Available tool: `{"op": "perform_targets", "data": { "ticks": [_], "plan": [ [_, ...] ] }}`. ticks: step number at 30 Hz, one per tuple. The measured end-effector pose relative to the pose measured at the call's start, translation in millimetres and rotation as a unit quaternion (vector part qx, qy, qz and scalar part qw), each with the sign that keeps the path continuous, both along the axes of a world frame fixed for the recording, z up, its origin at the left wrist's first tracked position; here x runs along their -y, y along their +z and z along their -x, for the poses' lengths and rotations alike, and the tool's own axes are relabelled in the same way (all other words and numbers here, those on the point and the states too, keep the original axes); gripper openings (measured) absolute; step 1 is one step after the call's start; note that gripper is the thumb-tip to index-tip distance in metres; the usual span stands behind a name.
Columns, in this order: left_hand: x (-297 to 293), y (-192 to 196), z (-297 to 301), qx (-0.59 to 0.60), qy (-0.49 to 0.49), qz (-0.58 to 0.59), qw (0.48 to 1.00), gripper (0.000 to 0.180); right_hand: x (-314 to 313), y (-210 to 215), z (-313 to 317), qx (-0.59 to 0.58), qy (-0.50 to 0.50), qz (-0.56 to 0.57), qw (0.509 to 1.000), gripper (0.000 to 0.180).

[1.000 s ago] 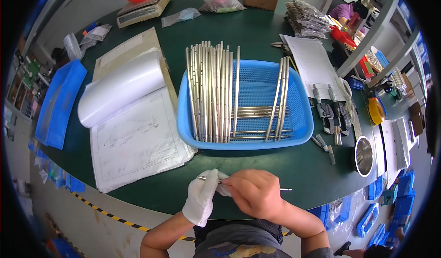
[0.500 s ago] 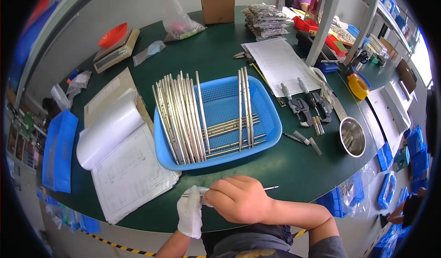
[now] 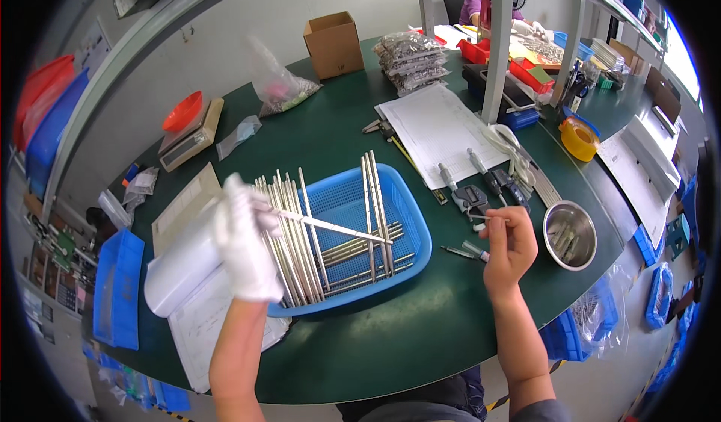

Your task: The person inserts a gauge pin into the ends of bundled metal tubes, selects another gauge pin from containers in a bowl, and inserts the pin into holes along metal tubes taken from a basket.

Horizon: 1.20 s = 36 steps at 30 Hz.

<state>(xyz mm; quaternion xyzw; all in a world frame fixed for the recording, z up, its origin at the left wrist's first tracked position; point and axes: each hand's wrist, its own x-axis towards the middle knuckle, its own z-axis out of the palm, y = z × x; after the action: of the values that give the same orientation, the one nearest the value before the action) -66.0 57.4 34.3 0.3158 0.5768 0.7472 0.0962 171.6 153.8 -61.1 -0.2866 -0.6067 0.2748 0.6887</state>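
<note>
My left hand (image 3: 249, 245), in a white glove and blurred by motion, is raised over the left end of a blue perforated basket (image 3: 402, 189). From its fingers a slim metal rod (image 3: 330, 226) slants rightward across the basket. Many similar rods (image 3: 289, 253) lean close together at the basket's left side, a few more rods (image 3: 375, 215) lean at the right, and others lie on its bottom. My bare right hand (image 3: 511, 251) pinches a short thin pin (image 3: 478, 217) between thumb and finger, close to a digital micrometer (image 3: 469, 195).
A second micrometer (image 3: 511, 187) and a steel bowl (image 3: 587, 217) with small pieces sit at the right. Paper sheets (image 3: 443, 133) and a caliper (image 3: 381, 127) lie behind. A binder (image 3: 180, 264) is left of the basket. A metal shelf post (image 3: 496, 54) rises beyond; another person sits behind it.
My hands have moved apart from the front table edge. The left rose up and left with the rod over the basket; the right went right toward the micrometers. The view has also shifted.
</note>
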Motion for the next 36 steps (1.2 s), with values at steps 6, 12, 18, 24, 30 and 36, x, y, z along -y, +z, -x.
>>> {"op": "perform_targets", "data": {
  "ticks": [6,12,18,24,30,36],
  "plan": [
    [-95,-24,-3,-0.092,-0.158,0.244,0.953,0.043,1,7,3,0.069,-0.031,-0.066,0.995,0.005],
    [-136,-27,-15,-0.345,-0.124,0.496,0.787,0.052,0,7,5,0.096,-0.006,-0.086,0.992,0.008],
    [-118,-24,-13,-0.441,-0.076,0.548,0.706,0.047,3,6,4,0.095,0.008,-0.063,0.994,0.004],
    [-80,-38,44,-0.513,0.034,0.638,0.573,0.03,8,11,12,0.117,0.033,-0.104,0.987,0.007],
    [-73,-46,41,-0.468,0.052,0.62,0.628,0.017,7,-5,19,0.137,0.048,-0.065,0.987,0.005],
    [-71,-49,42,-0.478,0.041,0.647,0.593,0.019,9,-12,27,0.157,0.054,-0.06,0.984,0.004]
  ]
}}
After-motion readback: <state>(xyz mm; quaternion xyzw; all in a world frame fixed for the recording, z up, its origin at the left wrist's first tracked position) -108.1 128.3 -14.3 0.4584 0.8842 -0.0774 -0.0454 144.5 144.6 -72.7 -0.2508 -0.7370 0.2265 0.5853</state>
